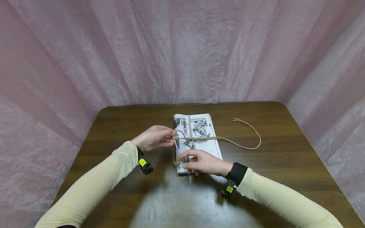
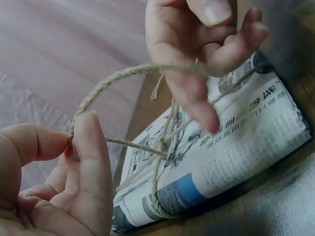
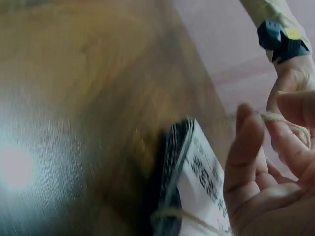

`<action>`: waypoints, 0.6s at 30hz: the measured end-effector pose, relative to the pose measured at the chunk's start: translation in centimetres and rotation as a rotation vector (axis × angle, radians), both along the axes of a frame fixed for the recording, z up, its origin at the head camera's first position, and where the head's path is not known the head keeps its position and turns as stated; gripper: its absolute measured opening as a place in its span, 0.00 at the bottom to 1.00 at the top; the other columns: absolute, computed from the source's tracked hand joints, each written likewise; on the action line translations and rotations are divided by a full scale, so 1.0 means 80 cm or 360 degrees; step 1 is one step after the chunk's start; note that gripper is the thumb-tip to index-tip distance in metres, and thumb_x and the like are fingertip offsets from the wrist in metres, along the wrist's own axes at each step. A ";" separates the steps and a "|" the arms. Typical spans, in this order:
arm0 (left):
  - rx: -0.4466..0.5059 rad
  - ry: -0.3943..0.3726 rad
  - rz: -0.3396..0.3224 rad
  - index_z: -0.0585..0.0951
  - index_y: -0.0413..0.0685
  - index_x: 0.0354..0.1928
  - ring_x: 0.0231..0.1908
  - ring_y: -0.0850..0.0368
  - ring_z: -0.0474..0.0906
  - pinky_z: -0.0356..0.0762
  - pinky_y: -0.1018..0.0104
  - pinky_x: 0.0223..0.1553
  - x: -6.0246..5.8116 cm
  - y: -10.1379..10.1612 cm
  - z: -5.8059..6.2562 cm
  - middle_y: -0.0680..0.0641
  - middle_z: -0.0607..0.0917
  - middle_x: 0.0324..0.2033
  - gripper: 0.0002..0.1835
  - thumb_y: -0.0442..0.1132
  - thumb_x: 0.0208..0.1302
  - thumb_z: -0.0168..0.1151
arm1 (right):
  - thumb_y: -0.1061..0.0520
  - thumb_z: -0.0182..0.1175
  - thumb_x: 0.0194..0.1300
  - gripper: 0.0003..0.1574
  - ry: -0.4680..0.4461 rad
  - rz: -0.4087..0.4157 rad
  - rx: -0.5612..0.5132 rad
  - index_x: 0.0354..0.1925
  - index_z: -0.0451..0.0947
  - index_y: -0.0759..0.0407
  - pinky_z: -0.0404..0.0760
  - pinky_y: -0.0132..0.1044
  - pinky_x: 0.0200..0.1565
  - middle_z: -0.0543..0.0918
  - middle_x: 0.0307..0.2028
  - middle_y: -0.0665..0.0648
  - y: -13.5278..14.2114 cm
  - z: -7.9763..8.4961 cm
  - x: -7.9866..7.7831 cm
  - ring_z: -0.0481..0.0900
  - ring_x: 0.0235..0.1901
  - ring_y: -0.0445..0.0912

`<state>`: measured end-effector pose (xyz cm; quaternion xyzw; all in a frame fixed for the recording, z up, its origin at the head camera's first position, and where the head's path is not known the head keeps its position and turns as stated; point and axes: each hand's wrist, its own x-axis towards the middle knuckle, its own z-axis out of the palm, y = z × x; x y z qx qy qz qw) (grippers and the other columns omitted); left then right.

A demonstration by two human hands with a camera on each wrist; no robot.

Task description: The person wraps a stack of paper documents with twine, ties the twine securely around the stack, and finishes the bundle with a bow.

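A folded newspaper bundle (image 1: 209, 131) lies on the table, with twine (image 1: 225, 139) crossing its top both ways and meeting near the middle. At the bundle's left edge my left hand (image 1: 156, 137) pinches a length of the twine between thumb and fingertips; in the left wrist view that twine (image 2: 106, 83) arches up toward the other hand. Over the near part of the newspaper hovers my right hand (image 1: 203, 163), its thumb and index finger apart. The loose twine curves beside its fingertips, and I see no grip on it.
One twine tail curls across the wooden table (image 1: 271, 177) to the right of the bundle. Pink curtains (image 1: 196, 57) hang behind the table's far edge and along its sides. Each wrist wears a black camera strap (image 1: 238, 174).
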<state>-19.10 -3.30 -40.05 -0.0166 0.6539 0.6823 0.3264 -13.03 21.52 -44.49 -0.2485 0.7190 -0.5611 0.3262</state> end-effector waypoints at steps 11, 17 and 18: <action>-0.0308 0.0185 -0.0027 0.73 0.30 0.52 0.26 0.59 0.76 0.80 0.67 0.31 -0.002 0.010 0.004 0.42 0.80 0.37 0.16 0.37 0.71 0.54 | 0.55 0.57 0.73 0.16 0.0078 -0.0195 0.0007 0.49 0.77 0.68 0.72 0.33 0.21 0.83 0.36 0.67 0.033 0.002 -0.006 0.74 0.22 0.46; -0.0442 0.0213 -0.0094 0.73 0.31 0.52 0.25 0.58 0.73 0.79 0.64 0.32 -0.002 0.022 0.003 0.38 0.80 0.41 0.18 0.39 0.69 0.52 | 0.55 0.60 0.71 0.12 0.0644 -0.0289 0.0249 0.47 0.85 0.58 0.77 0.34 0.33 0.85 0.37 0.55 0.064 0.004 -0.018 0.76 0.30 0.42; -0.0425 0.0180 -0.0092 0.74 0.31 0.53 0.25 0.58 0.73 0.79 0.65 0.31 -0.003 0.023 0.002 0.37 0.80 0.42 0.18 0.40 0.69 0.53 | 0.55 0.60 0.70 0.11 0.0726 -0.0294 0.0292 0.46 0.85 0.56 0.77 0.34 0.35 0.86 0.38 0.52 0.068 0.005 -0.019 0.76 0.32 0.40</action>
